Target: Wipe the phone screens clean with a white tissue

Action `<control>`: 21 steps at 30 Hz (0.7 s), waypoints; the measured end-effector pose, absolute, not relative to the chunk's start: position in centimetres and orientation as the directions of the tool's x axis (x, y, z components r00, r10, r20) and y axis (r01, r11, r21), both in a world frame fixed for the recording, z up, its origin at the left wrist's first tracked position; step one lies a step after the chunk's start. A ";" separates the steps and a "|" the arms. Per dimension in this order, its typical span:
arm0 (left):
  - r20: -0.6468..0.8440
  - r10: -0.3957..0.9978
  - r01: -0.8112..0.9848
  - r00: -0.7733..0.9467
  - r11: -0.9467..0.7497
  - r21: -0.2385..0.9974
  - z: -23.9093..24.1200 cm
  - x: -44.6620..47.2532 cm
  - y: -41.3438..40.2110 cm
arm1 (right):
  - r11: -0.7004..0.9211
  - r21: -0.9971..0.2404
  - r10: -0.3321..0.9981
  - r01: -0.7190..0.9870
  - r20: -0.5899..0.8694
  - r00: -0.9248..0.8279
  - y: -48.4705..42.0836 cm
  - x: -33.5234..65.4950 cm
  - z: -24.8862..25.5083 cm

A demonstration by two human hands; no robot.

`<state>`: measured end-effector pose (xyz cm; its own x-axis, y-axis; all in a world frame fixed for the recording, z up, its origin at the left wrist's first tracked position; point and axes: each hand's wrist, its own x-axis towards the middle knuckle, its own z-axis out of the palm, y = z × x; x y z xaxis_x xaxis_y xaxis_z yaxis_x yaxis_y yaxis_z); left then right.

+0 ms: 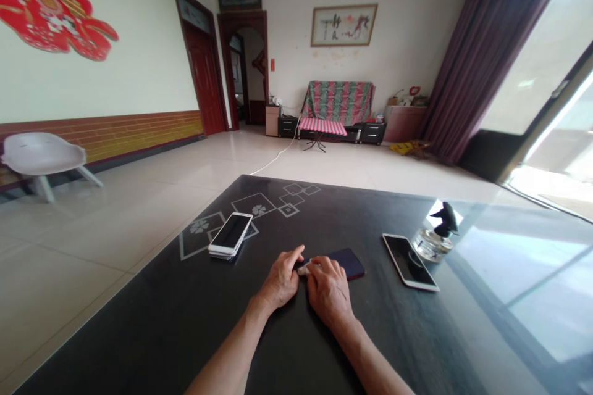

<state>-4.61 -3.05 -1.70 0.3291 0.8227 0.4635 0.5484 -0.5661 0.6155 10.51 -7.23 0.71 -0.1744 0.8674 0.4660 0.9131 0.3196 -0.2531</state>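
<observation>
A dark blue smartphone with a reddish edge lies flat on the black table, partly covered by my hands. My left hand is at its left end, fingers curled around that edge and the index finger reaching along the far side. Over the phone's surface, my right hand presses a small white wad, perhaps tissue or cloth, under bent fingers. Most of the wad is hidden. Further left, a white smartphone rests on top of another. To the right lies a white-framed smartphone, dark screen up.
Beside the right phone stands a clear spray bottle with a black pump head. The glossy black table has its left edge near the phone stack. Beyond are a white chair, a small checked table and a purple curtain.
</observation>
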 end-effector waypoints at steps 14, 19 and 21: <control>0.478 0.815 0.573 0.327 -0.573 0.586 -2.0 -4.3 -2.8 | -0.081 -0.292 0.859 0.953 0.465 0.215 -3.7 16.6 0.8; 0.479 0.817 0.576 0.320 -0.569 0.587 -1.9 -4.3 -2.8 | -0.083 -0.286 0.853 0.955 0.475 0.217 -3.6 16.4 0.6; 0.479 0.818 0.579 0.318 -0.568 0.585 -2.0 -4.3 -2.7 | -0.044 -0.275 0.858 0.960 0.481 0.178 -3.7 15.8 0.6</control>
<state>-4.29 -2.74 -1.96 0.3179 0.8180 0.4795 0.5786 -0.5680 0.5853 15.79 -3.69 0.57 0.1775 0.8583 0.4815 0.9604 -0.0444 -0.2750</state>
